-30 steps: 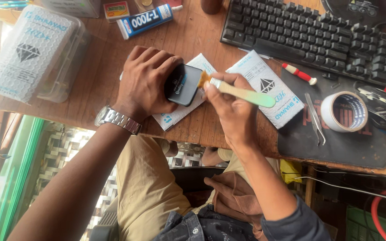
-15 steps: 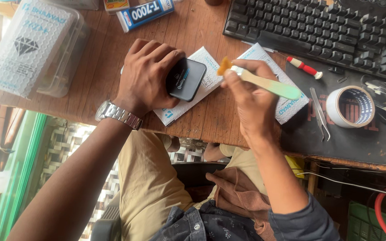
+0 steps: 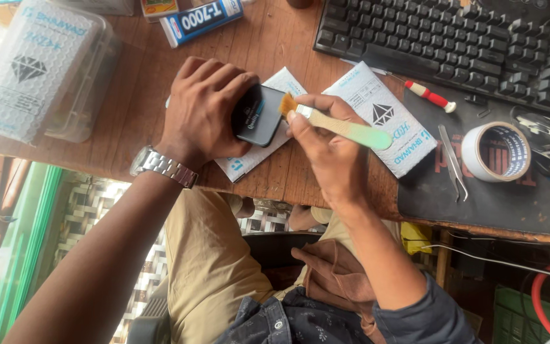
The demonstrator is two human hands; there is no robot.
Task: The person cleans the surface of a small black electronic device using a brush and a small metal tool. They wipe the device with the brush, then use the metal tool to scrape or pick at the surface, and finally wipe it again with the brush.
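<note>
My left hand [image 3: 202, 111] grips a black phone [image 3: 259, 116], tilted on edge over a white packet [image 3: 259, 153] on the wooden desk [image 3: 141, 83]. A metal watch [image 3: 162, 165] sits on that wrist. My right hand [image 3: 326, 150] holds a small brush with a pale green handle [image 3: 345, 129]. Its orange bristles [image 3: 287, 104] touch the phone's right edge.
A second white packet [image 3: 386, 114] lies right of the brush. A black keyboard [image 3: 453, 41] is at the back, a red screwdriver [image 3: 431, 97], tweezers [image 3: 453, 162] and a tape roll [image 3: 494, 151] on a dark mat [image 3: 479, 197] right. A clear plastic box [image 3: 39, 70] stands left, a glue tube box [image 3: 202, 19] behind.
The brush has swung back left, its bristles returning to the phone's edge. My left hand keeps its hold on the phone.
</note>
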